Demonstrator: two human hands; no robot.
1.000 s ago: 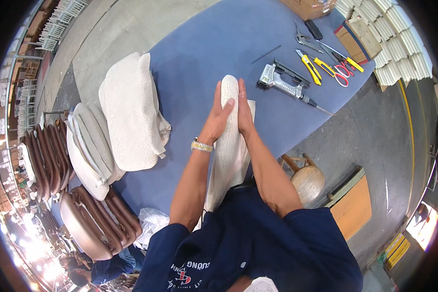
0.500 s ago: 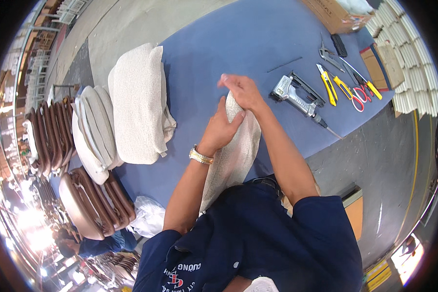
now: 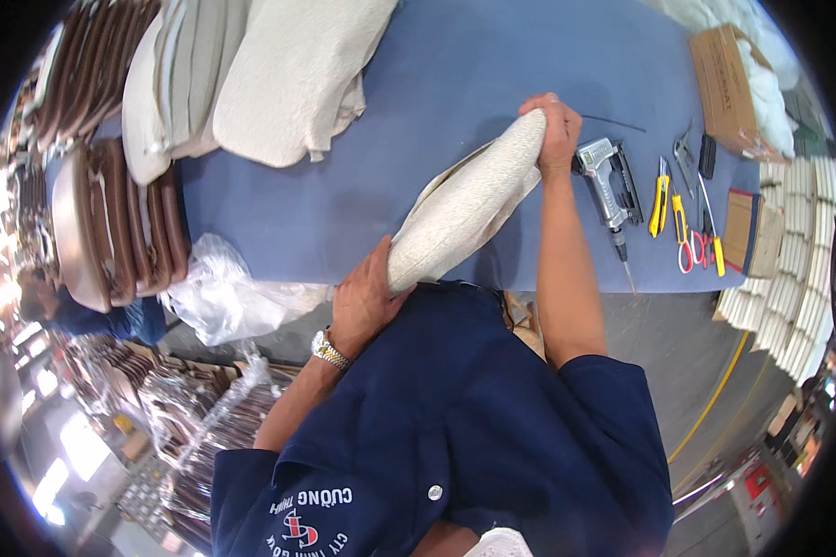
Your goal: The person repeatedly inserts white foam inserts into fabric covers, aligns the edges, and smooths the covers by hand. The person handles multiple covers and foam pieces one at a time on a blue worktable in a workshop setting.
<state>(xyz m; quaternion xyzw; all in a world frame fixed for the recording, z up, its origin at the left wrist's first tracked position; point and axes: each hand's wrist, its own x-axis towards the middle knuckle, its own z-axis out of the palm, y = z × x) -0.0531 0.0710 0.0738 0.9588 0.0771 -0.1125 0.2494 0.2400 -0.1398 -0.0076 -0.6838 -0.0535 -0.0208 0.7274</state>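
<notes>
A cushion-like pad in cream woven fabric (image 3: 474,200) stands on its edge in front of me, slanting from near left to far right. My right hand (image 3: 557,135) is closed round its far end. At the near end my left hand (image 3: 367,292), with a watch on the wrist, grips the lower corner; part of its fingers is hidden. Loose fabric hangs along the pad's sides. A silver staple gun (image 3: 608,186) with an air fitting lies on the blue table just right of my right forearm.
On the blue table (image 3: 279,227), cream fabric pieces (image 3: 297,74) are stacked at far left, with brown padded seats (image 3: 111,227) beside them. To the right lie a yellow cutter (image 3: 659,200), red-handled scissors (image 3: 690,252) and a screwdriver (image 3: 717,255). A cardboard box (image 3: 729,93) stands far right.
My hands have moved apart from near the pad's upper end to its two ends. The pad has been lifted and tilted to the right. My view has shifted.
</notes>
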